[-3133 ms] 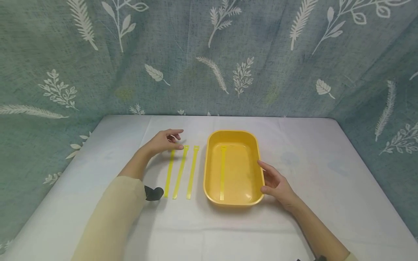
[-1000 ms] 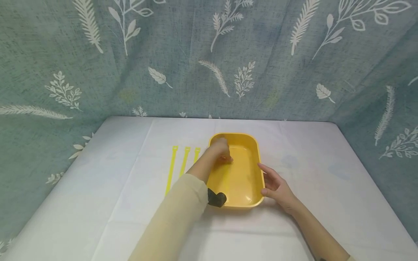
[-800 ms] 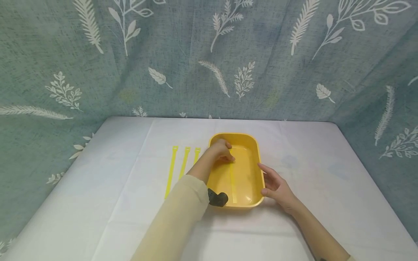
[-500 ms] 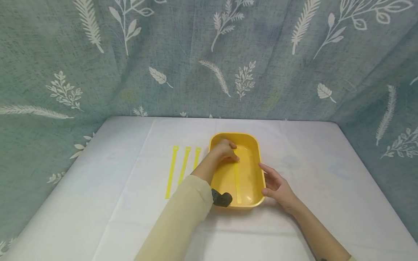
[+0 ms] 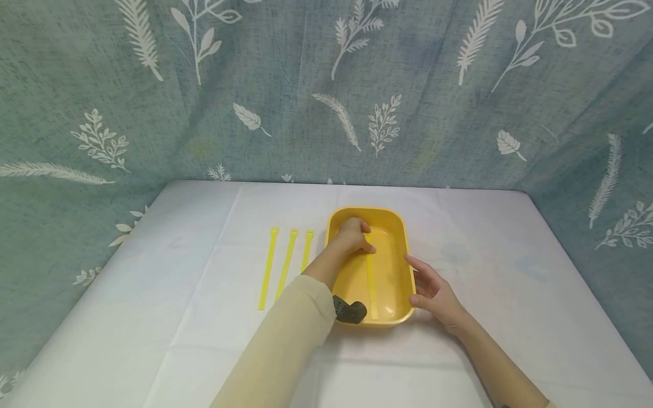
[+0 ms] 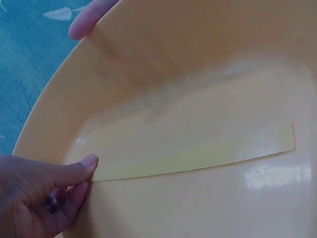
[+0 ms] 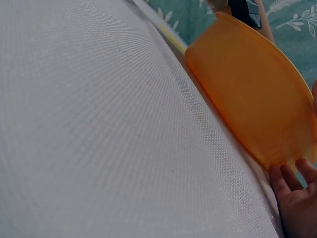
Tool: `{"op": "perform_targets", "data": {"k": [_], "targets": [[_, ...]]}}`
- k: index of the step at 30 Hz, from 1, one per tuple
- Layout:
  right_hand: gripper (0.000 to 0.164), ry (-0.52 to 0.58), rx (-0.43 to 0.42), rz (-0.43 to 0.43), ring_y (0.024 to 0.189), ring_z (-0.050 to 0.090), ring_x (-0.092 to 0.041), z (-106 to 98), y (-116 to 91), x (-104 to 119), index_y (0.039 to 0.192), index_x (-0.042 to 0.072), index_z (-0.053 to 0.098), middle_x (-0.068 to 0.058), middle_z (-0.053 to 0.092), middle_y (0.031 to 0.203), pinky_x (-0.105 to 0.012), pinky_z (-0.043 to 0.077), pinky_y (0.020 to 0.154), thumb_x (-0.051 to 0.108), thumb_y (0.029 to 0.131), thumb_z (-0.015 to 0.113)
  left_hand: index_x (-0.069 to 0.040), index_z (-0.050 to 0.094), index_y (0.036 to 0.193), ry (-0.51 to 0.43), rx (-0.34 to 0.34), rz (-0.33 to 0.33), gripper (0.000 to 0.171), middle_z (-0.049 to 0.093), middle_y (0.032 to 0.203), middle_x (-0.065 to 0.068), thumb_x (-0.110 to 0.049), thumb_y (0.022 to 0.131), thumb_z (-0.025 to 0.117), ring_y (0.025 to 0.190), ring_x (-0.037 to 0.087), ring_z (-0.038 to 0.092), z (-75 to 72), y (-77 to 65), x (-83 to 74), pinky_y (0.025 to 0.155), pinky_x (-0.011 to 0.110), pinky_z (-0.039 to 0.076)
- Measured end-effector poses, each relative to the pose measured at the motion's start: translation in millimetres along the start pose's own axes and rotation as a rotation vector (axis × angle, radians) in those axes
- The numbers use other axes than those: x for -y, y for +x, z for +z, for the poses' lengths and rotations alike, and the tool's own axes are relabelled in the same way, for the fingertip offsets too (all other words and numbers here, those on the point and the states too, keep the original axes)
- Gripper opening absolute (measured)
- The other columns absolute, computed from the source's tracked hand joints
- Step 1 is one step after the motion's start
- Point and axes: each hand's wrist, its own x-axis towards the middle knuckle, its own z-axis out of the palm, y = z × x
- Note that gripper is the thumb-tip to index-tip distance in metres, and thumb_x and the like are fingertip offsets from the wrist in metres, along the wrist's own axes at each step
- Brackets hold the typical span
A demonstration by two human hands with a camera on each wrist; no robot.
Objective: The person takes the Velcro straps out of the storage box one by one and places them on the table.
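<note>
A yellow tub [image 5: 367, 209] stands on the table. My left hand [image 5: 353, 235] reaches inside it, thumb and fingers pinching the far end of a flat yellow strap [image 5: 371, 286]. In the left wrist view, the strap [image 6: 198, 157] lies along the tub's floor, with a finely textured patch near its loose end. Outside the tub, my right hand [image 5: 436, 292] rests against the right side, thumb and index finger at the rim. The right wrist view has several of its fingertips [image 7: 280, 181] against the tub's outer wall [image 7: 252, 84].
Left of the tub, 3 more yellow straps lie roughly parallel on the white cloth [image 5: 214, 317]: a left one [image 5: 267, 272], a middle one [image 5: 287, 260] and a right one [image 5: 307, 249], each with a slotted far end. A green patterned curtain [image 5: 285, 68] hangs behind.
My left hand has come from the straps into the tub and shifted right, bringing the strap there toward the tub's middle. My right hand stays at the rim.
</note>
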Motion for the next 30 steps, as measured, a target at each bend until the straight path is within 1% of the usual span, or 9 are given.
{"op": "perform_targets", "data": {"k": [1, 4, 8, 11, 14, 18, 22, 25, 30], "targets": [[0.075, -0.003, -0.002, 0.000, 0.123, 0.049, -0.011, 0.0, -0.2, -0.1, 0.146, 0.000, 0.028, -0.013, 0.032, 0.149, -0.024, 0.047, 0.094, 0.013, 0.086, 0.070, -0.001, 0.061, 0.109, 0.031, -0.005, 0.008, 0.049, 0.058, 0.113, 0.011, -0.005, 0.067, 0.085, 0.100, 0.023, 0.052, 0.3, 0.2, 0.4, 0.075, 0.021, 0.050], [0.074, -0.015, -0.011, 0.009, 0.123, 0.048, -0.010, 0.1, -0.5, 0.0, 0.146, 0.001, 0.029, -0.014, 0.031, 0.149, -0.023, 0.046, 0.095, 0.013, 0.086, 0.070, -0.003, 0.061, 0.107, 0.074, -0.009, 0.017, 0.048, 0.058, 0.111, 0.010, -0.008, 0.066, 0.086, 0.100, 0.023, 0.052, 1.2, 1.3, 1.3, 0.074, 0.021, 0.051], [0.073, -0.033, -0.018, 0.021, 0.124, 0.047, -0.009, 0.4, -0.4, 0.3, 0.146, 0.002, 0.030, -0.017, 0.029, 0.150, -0.022, 0.045, 0.096, 0.011, 0.086, 0.070, -0.005, 0.063, 0.102, 0.097, -0.002, 0.019, 0.043, 0.059, 0.106, 0.009, -0.010, 0.067, 0.086, 0.094, 0.022, 0.054, 2.0, 1.9, 1.8, 0.073, 0.022, 0.051], [0.073, -0.039, -0.020, 0.023, 0.125, 0.046, -0.009, 0.7, 0.3, 1.1, 0.146, 0.001, 0.029, -0.020, 0.027, 0.151, -0.021, 0.045, 0.096, 0.012, 0.086, 0.070, -0.006, 0.065, 0.100, 0.097, 0.008, 0.036, 0.039, 0.060, 0.103, 0.007, -0.013, 0.068, 0.086, 0.089, 0.019, 0.052, 2.2, 1.5, 1.6, 0.076, 0.022, 0.048], [0.074, -0.035, -0.021, 0.024, 0.125, 0.046, -0.008, 1.4, 0.6, 1.7, 0.146, 0.001, 0.028, -0.022, 0.024, 0.151, -0.021, 0.044, 0.096, 0.013, 0.086, 0.070, -0.005, 0.065, 0.099, 0.045, 0.027, 0.042, 0.036, 0.058, 0.095, 0.004, -0.013, 0.069, 0.085, 0.079, 0.015, 0.051, 2.4, 0.5, 1.3, 0.071, 0.021, 0.047], [0.075, -0.022, -0.016, 0.029, 0.125, 0.047, -0.007, 1.9, 0.7, 2.3, 0.146, 0.000, 0.028, -0.024, 0.023, 0.151, -0.021, 0.045, 0.096, 0.013, 0.086, 0.070, -0.004, 0.064, 0.094, -0.051, 0.049, 0.017, 0.031, 0.050, 0.079, 0.002, -0.007, 0.071, 0.083, 0.061, 0.013, 0.047, 2.4, -0.2, 0.1, 0.055, 0.018, 0.046], [0.075, -0.009, -0.015, 0.026, 0.125, 0.047, -0.008, 1.7, 0.4, 2.0, 0.146, 0.000, 0.028, -0.021, 0.025, 0.151, -0.022, 0.045, 0.096, 0.013, 0.086, 0.070, -0.005, 0.064, 0.091, -0.060, 0.045, 0.010, 0.026, 0.049, 0.071, 0.001, -0.005, 0.072, 0.081, 0.056, 0.012, 0.045, 3.1, 0.8, -1.0, 0.051, 0.017, 0.044], [0.075, -0.007, -0.020, 0.027, 0.125, 0.047, -0.008, 1.4, 0.3, 1.7, 0.146, 0.001, 0.029, -0.017, 0.028, 0.151, -0.022, 0.046, 0.095, 0.014, 0.086, 0.070, -0.004, 0.062, 0.097, -0.109, 0.058, 0.019, 0.027, 0.048, 0.072, 0.001, -0.003, 0.075, 0.078, 0.055, 0.011, 0.047, 4.5, 2.3, -2.1, 0.053, 0.019, 0.048], [0.075, -0.009, -0.018, 0.027, 0.124, 0.047, -0.009, 1.5, 0.7, 2.2, 0.146, 0.000, 0.028, -0.017, 0.027, 0.151, -0.023, 0.046, 0.095, 0.012, 0.086, 0.070, 0.001, 0.051, 0.114, -0.204, 0.101, 0.022, 0.040, 0.047, 0.075, 0.004, 0.002, 0.080, 0.072, 0.050, 0.013, 0.052, 6.8, 4.3, -3.8, 0.054, 0.023, 0.053]]}}
